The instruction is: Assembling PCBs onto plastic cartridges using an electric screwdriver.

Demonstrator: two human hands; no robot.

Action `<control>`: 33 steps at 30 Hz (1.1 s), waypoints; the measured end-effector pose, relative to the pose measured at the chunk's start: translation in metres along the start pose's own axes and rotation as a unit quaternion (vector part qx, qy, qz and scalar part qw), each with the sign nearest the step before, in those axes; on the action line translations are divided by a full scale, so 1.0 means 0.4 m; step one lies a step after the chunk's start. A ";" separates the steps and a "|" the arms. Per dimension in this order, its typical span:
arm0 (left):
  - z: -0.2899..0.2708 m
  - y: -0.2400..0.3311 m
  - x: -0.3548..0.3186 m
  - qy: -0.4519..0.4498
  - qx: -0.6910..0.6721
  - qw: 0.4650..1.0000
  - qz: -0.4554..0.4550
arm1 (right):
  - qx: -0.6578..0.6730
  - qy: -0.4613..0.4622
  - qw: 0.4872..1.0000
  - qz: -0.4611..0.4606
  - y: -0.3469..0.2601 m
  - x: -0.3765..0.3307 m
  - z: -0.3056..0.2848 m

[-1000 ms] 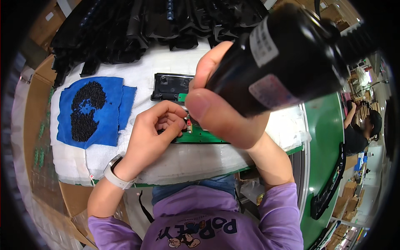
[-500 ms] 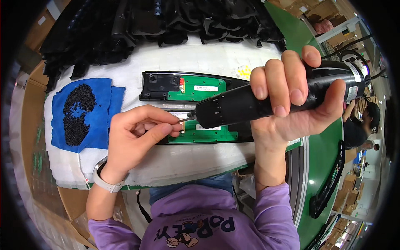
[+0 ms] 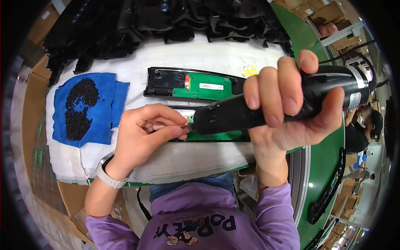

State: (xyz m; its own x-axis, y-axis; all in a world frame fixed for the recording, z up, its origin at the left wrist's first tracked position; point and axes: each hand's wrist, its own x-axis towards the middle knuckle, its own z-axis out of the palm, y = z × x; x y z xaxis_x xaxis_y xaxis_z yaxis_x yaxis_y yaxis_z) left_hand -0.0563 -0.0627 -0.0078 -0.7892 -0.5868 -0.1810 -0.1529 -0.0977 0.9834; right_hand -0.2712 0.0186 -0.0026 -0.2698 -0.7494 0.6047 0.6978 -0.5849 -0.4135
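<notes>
My right hand (image 3: 287,135) is wrapped round a black electric screwdriver (image 3: 231,114), tilted with its nose toward the left. Thumb and fingers of my left hand (image 3: 141,129) are pinched together right at the screwdriver's tip; whatever lies between them is too small and covered to make out. Both hands are over a black plastic housing with a green circuit board (image 3: 216,136), largely hidden by them. Just beyond it lies a second black housing (image 3: 160,84) carrying a similar green board (image 3: 193,91) with a white label.
To the left, a blue cloth (image 3: 106,125) bears a heap of tiny black screws (image 3: 79,125). Black plastic parts (image 3: 137,25) are piled along the far side of the white padded table (image 3: 175,164). A green surface (image 3: 323,166) with a long black part runs at the right; a person (image 3: 362,129) is beyond.
My left fingertips have shifted slightly right, closer against the screwdriver's nose. The thin bit that showed before is now mostly hidden. The whole view has shifted a little.
</notes>
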 end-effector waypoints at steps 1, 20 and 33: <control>0.004 0.004 0.003 -0.007 0.044 0.999 0.023 | 0.002 0.015 1.000 -0.005 0.004 0.004 0.006; -0.022 -0.037 0.017 -0.041 0.458 0.845 0.272 | -0.163 -0.164 0.963 0.136 0.012 -0.015 0.080; -0.007 -0.051 0.008 -0.018 0.508 0.806 0.302 | -0.164 -0.048 0.978 0.124 0.047 -0.047 0.156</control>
State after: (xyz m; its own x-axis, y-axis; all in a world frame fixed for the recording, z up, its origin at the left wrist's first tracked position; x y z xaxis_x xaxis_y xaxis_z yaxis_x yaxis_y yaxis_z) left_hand -0.0541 -0.0646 -0.0282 -0.9165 -0.2546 0.3085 -0.1279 0.9173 0.3770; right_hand -0.2116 0.0409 0.0207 -0.0447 -0.8569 0.5135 0.4797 -0.4693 -0.7413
